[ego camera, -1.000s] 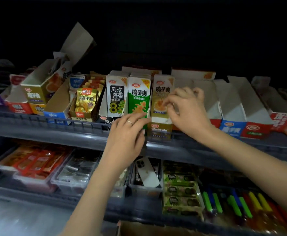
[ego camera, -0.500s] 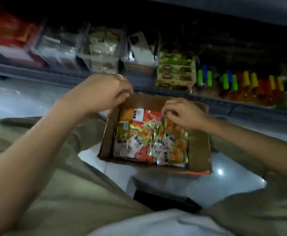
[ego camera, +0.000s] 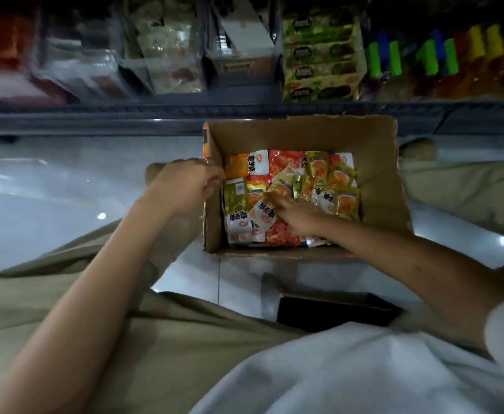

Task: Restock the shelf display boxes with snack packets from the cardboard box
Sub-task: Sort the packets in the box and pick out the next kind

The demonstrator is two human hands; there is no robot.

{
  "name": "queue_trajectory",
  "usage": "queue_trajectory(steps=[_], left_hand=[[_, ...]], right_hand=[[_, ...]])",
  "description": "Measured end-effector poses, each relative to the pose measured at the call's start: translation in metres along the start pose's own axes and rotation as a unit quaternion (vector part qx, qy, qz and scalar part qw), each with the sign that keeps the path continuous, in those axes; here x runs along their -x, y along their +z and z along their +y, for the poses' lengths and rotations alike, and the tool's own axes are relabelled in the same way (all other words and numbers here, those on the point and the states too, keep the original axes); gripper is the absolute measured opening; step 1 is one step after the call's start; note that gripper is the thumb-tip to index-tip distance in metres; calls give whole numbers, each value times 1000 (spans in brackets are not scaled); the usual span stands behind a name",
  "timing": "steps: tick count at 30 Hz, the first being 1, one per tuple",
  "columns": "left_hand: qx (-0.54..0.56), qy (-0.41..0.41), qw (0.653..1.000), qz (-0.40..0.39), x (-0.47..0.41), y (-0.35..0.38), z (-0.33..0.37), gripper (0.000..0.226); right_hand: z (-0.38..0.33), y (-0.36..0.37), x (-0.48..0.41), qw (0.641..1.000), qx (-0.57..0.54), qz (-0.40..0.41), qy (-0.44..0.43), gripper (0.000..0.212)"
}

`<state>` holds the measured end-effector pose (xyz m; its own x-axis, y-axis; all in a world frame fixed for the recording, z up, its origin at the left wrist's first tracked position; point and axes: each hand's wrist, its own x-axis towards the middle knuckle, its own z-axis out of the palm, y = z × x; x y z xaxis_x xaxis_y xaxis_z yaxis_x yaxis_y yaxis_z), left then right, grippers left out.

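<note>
**Cardboard box now, not the shelf**

A second ago both my hands were up at the display boxes, settling a packet in place. Since then I have looked down and brought both hands to the cardboard box (ego camera: pixel 373 174). It sits on the floor (ego camera: pixel 50 189) between my knees, just below the lower shelf (ego camera: pixel 155 115). I take that to mean one packet is placed and I am back for the next.

My left hand (ego camera: pixel 185 186) is at the box's left wall, fingers (ego camera: pixel 215 177) curled against its top edge. Whether they truly grip the card I cannot tell. My right hand (ego camera: pixel 298 216) is inside, lying on the snack packets (ego camera: pixel 328 180). Its fingers are nearly straight, reaching over a white packet (ego camera: pixel 264 212) and touching a tilted yellow packet (ego camera: pixel 282 186). Nothing looks pinched yet.

The pile covers most of the box bottom, so I judge plenty of restocking remains. Next I must close on one packet without dragging its neighbours along.
</note>
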<state>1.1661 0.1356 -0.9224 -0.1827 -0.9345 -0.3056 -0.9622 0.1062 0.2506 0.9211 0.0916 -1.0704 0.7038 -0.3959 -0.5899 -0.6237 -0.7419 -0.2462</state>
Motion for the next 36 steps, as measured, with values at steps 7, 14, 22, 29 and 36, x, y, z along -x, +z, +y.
queue_trajectory(steps=[7, 14, 22, 29, 36], left_hand=[[-39, -3, 999, 6, -2, 8, 2, 28], [41, -2, 999, -16, 2, 22, -12, 28], [195, 19, 980, 28, -1, 38, 9, 34], [317, -57, 944, 67, -2, 44, 15, 45], [301, -154, 930, 146, -3, 23, -12, 50]], right_hand=[[-24, -15, -46, 993, 48, -46, 99, 81], [-3, -17, -27, 995, -80, 67, 3, 37], [-10, -95, 3, 739, -658, 140, 47, 29], [-23, -112, -7, 520, -850, -5, -79, 14], [-29, -45, -54, 931, -358, 31, 70, 66]])
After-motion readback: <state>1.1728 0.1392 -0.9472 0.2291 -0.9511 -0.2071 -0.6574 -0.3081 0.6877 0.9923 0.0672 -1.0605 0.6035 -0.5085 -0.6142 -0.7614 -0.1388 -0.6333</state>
